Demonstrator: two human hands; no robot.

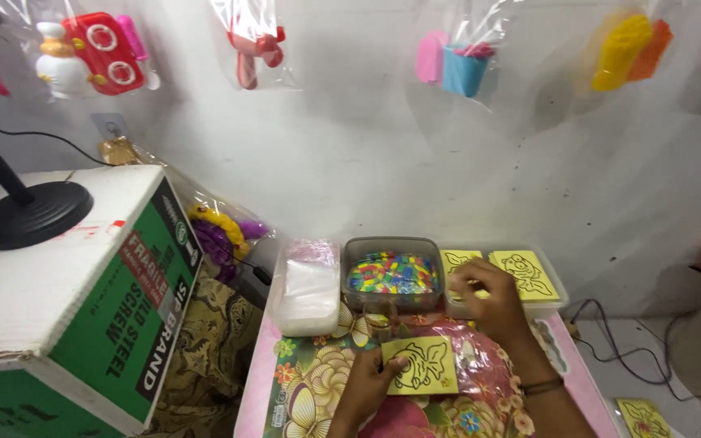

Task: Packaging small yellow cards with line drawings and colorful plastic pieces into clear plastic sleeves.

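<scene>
My left hand [364, 388] pins a yellow card with a black line drawing [422, 366] flat on the flowered tabletop [310, 389], fingers on its left edge. My right hand [492, 298] reaches into a clear tray [557, 298] at the back right that holds more yellow drawing cards [526, 272], fingers curled over the left card [458, 261]. Whether it grips a card is unclear. Between the two hands lies crinkled clear plastic wrap [480, 357].
A clear tub of small multicoloured pieces [392, 273] and a white plastic-wrapped stack [310, 288] stand at the table's back. A green-and-white cardboard box [83, 300] with a black stand base [30, 212] is at left. Bagged toys hang on the wall [464, 61]. Another yellow card [644, 418] lies lower right.
</scene>
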